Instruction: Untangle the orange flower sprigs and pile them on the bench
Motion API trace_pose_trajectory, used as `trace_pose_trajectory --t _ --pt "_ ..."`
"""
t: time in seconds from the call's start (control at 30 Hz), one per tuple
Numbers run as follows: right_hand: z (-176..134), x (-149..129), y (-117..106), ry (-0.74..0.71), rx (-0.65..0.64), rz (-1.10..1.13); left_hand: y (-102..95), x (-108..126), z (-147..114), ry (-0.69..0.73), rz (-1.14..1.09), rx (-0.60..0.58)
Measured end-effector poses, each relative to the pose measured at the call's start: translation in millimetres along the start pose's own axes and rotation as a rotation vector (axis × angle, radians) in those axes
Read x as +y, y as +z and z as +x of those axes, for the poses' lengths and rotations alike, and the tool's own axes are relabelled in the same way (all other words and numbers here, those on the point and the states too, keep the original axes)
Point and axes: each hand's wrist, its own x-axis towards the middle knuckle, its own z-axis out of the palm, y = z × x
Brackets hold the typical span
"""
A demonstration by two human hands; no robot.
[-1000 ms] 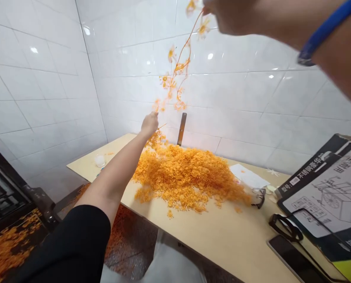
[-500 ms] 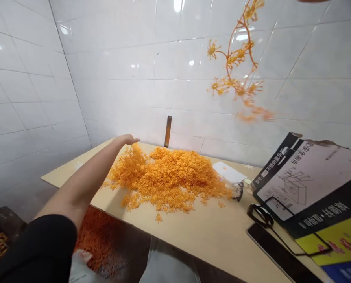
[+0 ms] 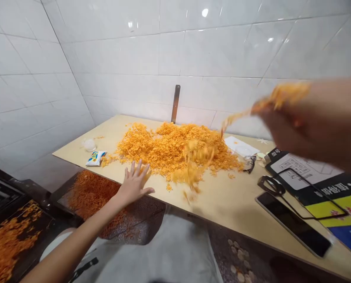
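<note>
A wide heap of small orange plastic pieces (image 3: 163, 151), spidery and flower-like, covers the middle of the table (image 3: 222, 204). My left hand (image 3: 134, 184) is at the table's front edge, its fingers spread and pointing at the near side of the heap, holding nothing. At the right, blurred by motion, my right hand (image 3: 299, 122) is raised above the table with its fingers closed on a strand of orange plastic pieces (image 3: 203, 151). That strand trails down to the left, its lower end hanging in front of the heap.
A phone (image 3: 293, 224), a black strap-like frame (image 3: 271, 184) and a printed box (image 3: 335, 192) lie at the right. Glasses (image 3: 250, 164) rest beside white paper (image 3: 241, 146). A small packet (image 3: 96, 158) lies left. An upright brown strip (image 3: 175, 104) stands behind the heap. More pieces (image 3: 89, 192) cover the floor.
My left hand has left the heap's left side and come to the front edge with fingers spread. The strand has dropped from high up towards the heap, and my right hand has come into view.
</note>
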Motion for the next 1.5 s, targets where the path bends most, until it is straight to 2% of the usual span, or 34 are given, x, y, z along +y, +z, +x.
trace_pose_trajectory --t 0.07,0.13,0.27,0.33,0.43,0.5,0.57,0.67,0.77,0.83,0.9,0.97,1.07,1.13,1.17,1.27,1.37,1.5 --pt "-12.2 -20.7 -1.4 -0.189 -0.043 -0.023 9.3 7.1 22.2 0.042 -0.058 -0.039" --pt "-31.1 -40.1 2.9 -0.273 -0.053 0.140 15.3 24.5 42.4 0.140 -0.103 -0.049" --pt "-76.2 -67.2 28.5 -0.153 -0.222 0.551 22.9 57.3 79.7 0.211 -0.121 0.046" --pt "-96.7 -76.5 50.9 -0.001 -0.203 0.708 24.1 62.4 100.2 0.227 -0.092 0.102" --pt "-118.9 -88.9 94.4 0.438 -0.173 0.926 23.5 60.0 126.4 0.296 -0.037 0.150" --pt "-126.3 -96.1 124.2 0.659 -0.183 1.092 21.9 55.9 134.7 0.333 -0.011 0.182" --pt "-128.8 -101.8 149.2 0.780 -0.172 1.226 19.0 51.0 133.9 0.353 -0.011 0.218" --pt "-127.6 -106.2 172.2 0.830 -0.176 1.341 10.2 41.7 120.4 0.347 -0.134 0.306" --pt "-125.2 -106.5 181.0 0.822 -0.230 1.383 -5.8 31.3 100.4 0.227 -0.485 0.491" --pt "-124.6 -106.1 184.1 0.801 -0.273 1.422 -19.4 27.0 86.4 0.065 -0.840 0.544" --pt "-126.0 -106.4 187.9 0.773 -0.316 1.474 -32.8 28.0 73.0 -0.075 -1.167 0.434" --pt "-130.0 -107.8 193.1 0.749 -0.370 1.533 -42.7 36.2 61.0 -0.099 -1.343 0.220" --pt "-139.2 -112.0 200.7 0.753 -0.475 1.671 -46.3 58.9 49.7 -0.016 -1.355 -0.053" --pt "-144.9 -114.9 203.2 0.757 -0.563 1.761 -41.4 73.9 48.2 0.023 -1.340 -0.162" --pt "-147.0 -116.1 203.4 0.755 -0.608 1.790 -37.6 79.4 49.1 0.024 -1.343 -0.172" --pt "-150.5 -117.2 201.2 0.715 -0.707 1.808 -25.1 86.3 55.7 -0.080 -1.384 -0.037" --pt "-151.4 -115.5 200.0 0.696 -0.715 1.822 -16.4 86.1 61.4 -0.198 -1.374 0.092" --pt "-150.2 -110.2 204.9 0.734 -0.658 1.845 -12.4 89.4 64.3 -0.231 -1.103 0.261"
